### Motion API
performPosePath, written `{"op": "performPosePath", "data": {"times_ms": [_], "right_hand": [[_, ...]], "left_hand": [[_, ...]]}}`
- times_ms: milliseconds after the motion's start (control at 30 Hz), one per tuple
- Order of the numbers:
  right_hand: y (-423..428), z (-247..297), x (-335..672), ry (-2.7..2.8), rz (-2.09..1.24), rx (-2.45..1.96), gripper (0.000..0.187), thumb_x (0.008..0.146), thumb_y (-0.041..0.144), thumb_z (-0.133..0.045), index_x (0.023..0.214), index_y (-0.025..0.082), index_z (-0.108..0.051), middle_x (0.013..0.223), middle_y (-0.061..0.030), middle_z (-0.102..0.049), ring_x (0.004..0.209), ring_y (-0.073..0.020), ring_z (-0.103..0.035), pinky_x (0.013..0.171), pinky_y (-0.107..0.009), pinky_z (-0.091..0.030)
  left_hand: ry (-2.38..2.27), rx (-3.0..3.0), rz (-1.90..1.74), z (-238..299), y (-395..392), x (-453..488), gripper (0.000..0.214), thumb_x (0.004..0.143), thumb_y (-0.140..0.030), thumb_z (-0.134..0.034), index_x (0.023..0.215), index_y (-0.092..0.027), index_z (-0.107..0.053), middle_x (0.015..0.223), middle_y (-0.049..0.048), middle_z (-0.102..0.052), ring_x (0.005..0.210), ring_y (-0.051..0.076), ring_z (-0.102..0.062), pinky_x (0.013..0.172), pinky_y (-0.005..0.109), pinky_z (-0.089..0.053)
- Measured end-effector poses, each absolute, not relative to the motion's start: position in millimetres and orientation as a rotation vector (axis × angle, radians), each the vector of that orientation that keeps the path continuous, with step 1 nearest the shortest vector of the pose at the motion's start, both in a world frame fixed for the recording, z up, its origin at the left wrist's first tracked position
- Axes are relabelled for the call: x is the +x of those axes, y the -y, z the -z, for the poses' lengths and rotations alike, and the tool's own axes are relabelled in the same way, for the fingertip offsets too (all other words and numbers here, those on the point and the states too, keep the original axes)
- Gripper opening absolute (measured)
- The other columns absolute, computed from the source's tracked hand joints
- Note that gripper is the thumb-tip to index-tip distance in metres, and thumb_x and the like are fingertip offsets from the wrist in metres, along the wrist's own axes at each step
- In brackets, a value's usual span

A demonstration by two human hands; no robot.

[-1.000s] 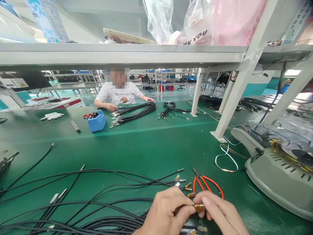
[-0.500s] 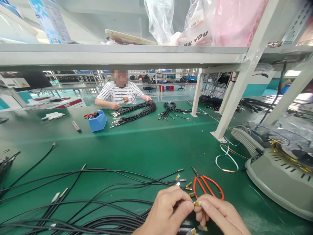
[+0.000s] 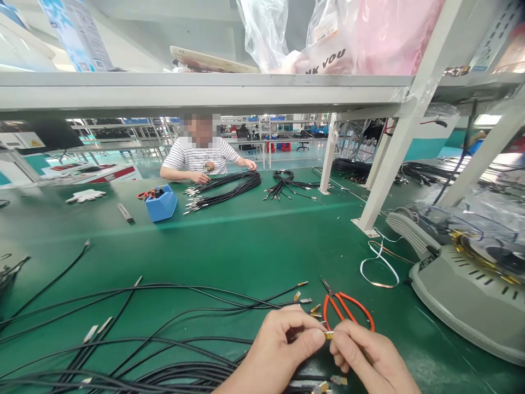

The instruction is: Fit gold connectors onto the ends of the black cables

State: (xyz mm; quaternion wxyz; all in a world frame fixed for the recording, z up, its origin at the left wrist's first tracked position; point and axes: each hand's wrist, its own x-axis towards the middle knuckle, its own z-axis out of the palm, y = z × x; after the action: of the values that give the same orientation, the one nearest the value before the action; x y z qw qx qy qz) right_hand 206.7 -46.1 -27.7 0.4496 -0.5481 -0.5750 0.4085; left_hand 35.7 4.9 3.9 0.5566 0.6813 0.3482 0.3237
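My left hand (image 3: pixel 289 345) and my right hand (image 3: pixel 365 350) meet at the lower right of the head view. Between their pinched fingertips is a small cable end (image 3: pixel 328 335), yellow and silvery, which looks wrapped in amber tape. My fingers hide most of it. Black cables (image 3: pixel 176 372) run in from the left and pass beneath my left hand; several have metal or taped tips. Just beyond my fingers lie orange-handled scissors-like snips (image 3: pixel 346 309), their blades pointing away. A few loose taped ends (image 3: pixel 320 387) rest on the green table (image 3: pixel 246 251) below my hands.
A grey tape dispenser (image 3: pixel 471 295) stands at the right, near a white shelf post (image 3: pixel 385 158). A blue holder (image 3: pixel 161 203) with tools sits farther back. Across the table, a person in a striped shirt (image 3: pixel 197 156) handles a bundle of black cables (image 3: pixel 229 189). A shelf (image 3: pixel 205 96) spans overhead.
Both hands still pinch the cable end, my fingers now covering more of it. The view has shifted slightly. The person opposite has moved one hand a little towards the cable bundle.
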Motion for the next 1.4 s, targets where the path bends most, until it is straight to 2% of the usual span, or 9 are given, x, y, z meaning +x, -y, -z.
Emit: {"op": "performPosePath", "data": {"times_ms": [333,467,667,867,1000,1100,1200,1267,1400], "right_hand": [[42,36,225,1.321,-0.810,-1.630,0.041,0.088,0.057,-0.043,0.077,0.024,-0.064,0.070,0.0002,-0.061,0.065,-0.0168,-0.057,0.062,-0.023,-0.045],[41,35,223,1.452,-0.796,-1.667,0.040,0.089,0.056,-0.044,0.074,0.024,-0.062,0.069,0.0008,-0.060,0.067,-0.0178,-0.056,0.061,-0.023,-0.043],[42,28,215,1.495,-0.787,-1.646,0.036,0.091,0.051,-0.044,0.077,0.024,-0.064,0.074,0.0004,-0.065,0.072,-0.0196,-0.059,0.062,-0.026,-0.040],[44,21,224,1.933,-0.766,-1.610,0.008,0.082,0.023,-0.061,0.075,0.025,-0.066,0.080,0.0006,-0.066,0.079,-0.0196,-0.060,0.070,-0.027,-0.043],[48,17,224,2.170,-0.692,-1.701,0.015,0.075,0.009,-0.060,0.074,0.024,-0.063,0.085,-0.0005,-0.066,0.087,-0.0214,-0.059,0.073,-0.029,-0.044],[47,16,219,2.211,-0.610,-1.770,0.018,0.080,0.008,-0.052,0.070,0.022,-0.058,0.081,-0.0018,-0.065,0.080,-0.0212,-0.059,0.069,-0.029,-0.044],[46,19,217,2.048,-0.662,-1.722,0.019,0.086,0.013,-0.046,0.072,0.023,-0.054,0.077,-0.0001,-0.064,0.072,-0.0181,-0.060,0.065,-0.026,-0.044],[45,23,219,1.881,-0.754,-1.645,0.019,0.090,0.020,-0.044,0.074,0.024,-0.054,0.073,0.0019,-0.063,0.068,-0.0164,-0.061,0.062,-0.023,-0.044],[46,31,220,1.591,-0.842,-1.548,0.013,0.087,0.027,-0.051,0.076,0.024,-0.057,0.063,0.0045,-0.060,0.063,-0.0157,-0.061,0.061,-0.022,-0.045]], "left_hand": [[-1.196,1.822,-0.998,8,-34,30,0.012,0.082,-0.027,-0.065,0.072,-0.020,-0.068,0.078,0.0008,-0.063,0.080,0.019,-0.052,0.072,0.028,-0.037],[-1.219,1.862,-0.924,10,-28,30,0.016,0.088,-0.028,-0.057,0.075,-0.020,-0.063,0.077,-0.0005,-0.059,0.075,0.018,-0.050,0.067,0.027,-0.037],[-1.023,1.781,-0.859,3,-21,29,0.027,0.095,-0.032,-0.046,0.113,-0.025,-0.065,0.087,0.0009,-0.064,0.082,0.018,-0.054,0.078,0.029,-0.041],[-0.968,1.792,-0.875,1,-24,30,0.024,0.089,-0.034,-0.058,0.079,-0.021,-0.076,0.075,0.0019,-0.065,0.077,0.019,-0.053,0.075,0.029,-0.040],[-1.010,1.735,-0.941,5,-26,32,0.020,0.085,-0.031,-0.062,0.075,-0.019,-0.074,0.074,0.0024,-0.066,0.077,0.019,-0.056,0.074,0.029,-0.041],[-1.088,1.729,-0.971,7,-29,33,0.014,0.079,-0.028,-0.068,0.069,-0.019,-0.072,0.071,0.0020,-0.066,0.076,0.020,-0.057,0.072,0.030,-0.042],[-1.240,1.865,-1.124,7,-27,32,0.007,0.075,-0.015,-0.070,0.073,-0.020,-0.067,0.086,0.0026,-0.066,0.090,0.022,-0.056,0.082,0.033,-0.041],[-1.236,2.006,-1.189,6,-21,31,0.012,0.079,-0.009,-0.064,0.080,-0.021,-0.064,0.096,0.0028,-0.064,0.097,0.021,-0.055,0.087,0.032,-0.040],[-0.976,2.191,-0.890,5,-6,35,0.014,0.092,-0.018,-0.052,0.089,-0.023,-0.065,0.087,0.0008,-0.068,0.084,0.016,-0.060,0.077,0.025,-0.045]]}}
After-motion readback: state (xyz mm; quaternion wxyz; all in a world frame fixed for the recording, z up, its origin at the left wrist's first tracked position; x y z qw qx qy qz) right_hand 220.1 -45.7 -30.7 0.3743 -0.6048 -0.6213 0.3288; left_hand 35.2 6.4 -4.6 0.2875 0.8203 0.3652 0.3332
